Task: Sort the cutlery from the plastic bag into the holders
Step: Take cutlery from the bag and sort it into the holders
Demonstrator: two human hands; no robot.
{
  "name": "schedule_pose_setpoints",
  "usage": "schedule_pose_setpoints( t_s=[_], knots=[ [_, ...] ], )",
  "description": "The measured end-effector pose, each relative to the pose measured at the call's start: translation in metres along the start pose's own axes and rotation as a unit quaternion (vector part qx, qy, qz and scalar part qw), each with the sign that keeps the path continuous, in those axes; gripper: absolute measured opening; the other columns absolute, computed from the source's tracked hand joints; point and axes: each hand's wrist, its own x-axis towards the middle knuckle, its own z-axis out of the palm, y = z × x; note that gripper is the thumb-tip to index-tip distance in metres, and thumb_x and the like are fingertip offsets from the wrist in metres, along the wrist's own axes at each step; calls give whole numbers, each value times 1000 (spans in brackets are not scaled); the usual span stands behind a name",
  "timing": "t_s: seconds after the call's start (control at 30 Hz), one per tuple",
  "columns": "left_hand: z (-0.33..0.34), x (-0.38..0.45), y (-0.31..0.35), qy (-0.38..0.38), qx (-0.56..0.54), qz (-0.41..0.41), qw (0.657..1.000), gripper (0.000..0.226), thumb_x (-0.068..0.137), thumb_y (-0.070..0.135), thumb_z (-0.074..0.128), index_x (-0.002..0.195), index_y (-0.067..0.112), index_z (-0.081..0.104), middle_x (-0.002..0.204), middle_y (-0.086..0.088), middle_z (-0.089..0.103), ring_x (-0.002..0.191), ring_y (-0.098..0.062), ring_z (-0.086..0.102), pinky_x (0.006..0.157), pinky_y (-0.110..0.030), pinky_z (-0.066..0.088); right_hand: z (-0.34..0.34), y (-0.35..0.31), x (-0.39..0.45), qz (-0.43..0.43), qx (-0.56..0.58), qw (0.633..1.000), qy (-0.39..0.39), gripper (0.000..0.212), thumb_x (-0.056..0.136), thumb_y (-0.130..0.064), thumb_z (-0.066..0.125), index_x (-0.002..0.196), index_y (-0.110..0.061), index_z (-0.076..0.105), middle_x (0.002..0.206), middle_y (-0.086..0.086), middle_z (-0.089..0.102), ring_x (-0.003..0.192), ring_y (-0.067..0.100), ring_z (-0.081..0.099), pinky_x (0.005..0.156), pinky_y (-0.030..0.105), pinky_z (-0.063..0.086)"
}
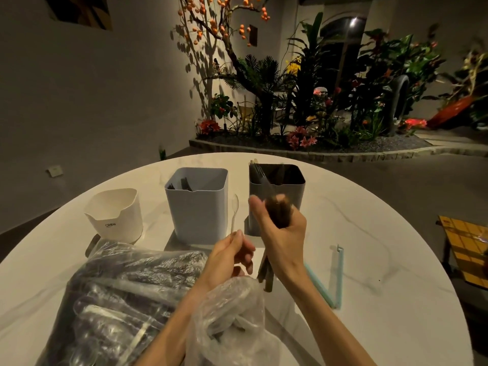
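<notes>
A clear plastic bag (126,294) full of cutlery lies at the near left of the round table (369,233). My left hand (229,260) pinches a clear plastic spoon (234,215) upright by its handle, above the bag's mouth. My right hand (280,228) grips a bundle of dark cutlery (277,210) in front of the dark grey holder (277,191); the handles stick out below the fist. Left of it stand a light blue holder (198,204) with dark pieces inside and a white holder (113,212). Several pieces show in the grey holder.
A light blue bag clip (335,281) lies open on the table to the right of my right arm. A yellow chequered object (464,249) sits beyond the table's right edge. Plants and flowers fill the background.
</notes>
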Motion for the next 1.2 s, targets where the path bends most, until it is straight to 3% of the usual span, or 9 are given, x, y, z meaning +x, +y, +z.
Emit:
schedule_pose_setpoints(
  t_s=[0.13,0.27,0.33,0.53,0.73,0.8,0.87,0.93,1.2],
  knots=[
    [0,0,-2,3,-13,-22,1000,36,107,33,42,89,7,60,63,-5,50,55,-15,47,54,-27,40,0,13,-9,142,-12,989,-28,52,79,-47,76,72,2,60,65,22,54,58,23,61,63,31,58],
    [-2,0,-2,13,-10,-6,1000,40,109,30,35,96,0,58,55,-5,45,48,-16,42,44,-24,37,-2,26,-10,271,-24,962,3,60,74,-65,74,95,-10,60,75,5,57,62,12,55,59,21,51],
    [-3,0,-1,20,-5,7,1000,40,109,29,34,100,-1,60,55,-6,46,47,-16,44,44,-25,38,-1,30,-6,258,-11,966,16,95,60,-82,70,110,-2,57,78,2,56,67,13,53,58,21,46],
    [-3,0,-2,23,-16,9,1000,39,109,29,35,104,1,62,57,-6,47,51,-17,44,45,-25,38,-8,26,-8,222,-54,972,-62,54,79,-57,70,73,-4,62,56,6,57,52,15,58,59,20,52],
    [-7,4,-7,18,4,16,1000,40,109,30,34,110,2,61,58,-7,49,50,-19,47,47,-26,41,-3,35,-8,304,-67,949,-36,77,75,-72,67,116,-10,53,85,4,56,69,12,53,54,18,43],
    [-8,4,-8,22,2,20,1000,40,109,31,34,109,2,62,58,-7,49,50,-18,47,47,-26,41,-3,24,2,265,-3,964,-31,77,73,-72,70,108,-5,55,73,0,54,62,11,50,51,17,41],
    [-8,5,-8,21,-6,26,999,41,109,32,34,108,2,62,58,-8,48,49,-18,47,47,-27,39,-3,-2,26,218,45,974,-51,45,86,-53,69,82,-11,55,55,-5,47,50,8,43,49,18,37],
    [-8,7,-8,19,-11,27,999,41,109,32,34,106,2,62,58,-8,49,48,-17,48,46,-26,39,-1,-32,61,172,71,979,-80,40,94,-40,65,66,-17,48,48,-7,40,42,7,35,45,19,32],
    [-10,10,-5,9,-14,41,999,46,107,36,33,106,0,62,54,-7,48,43,-16,47,48,-26,33,23,-34,166,128,18,987,-96,42,95,-43,63,66,-19,45,51,-7,38,43,7,33,46,23,30]
  ],
)
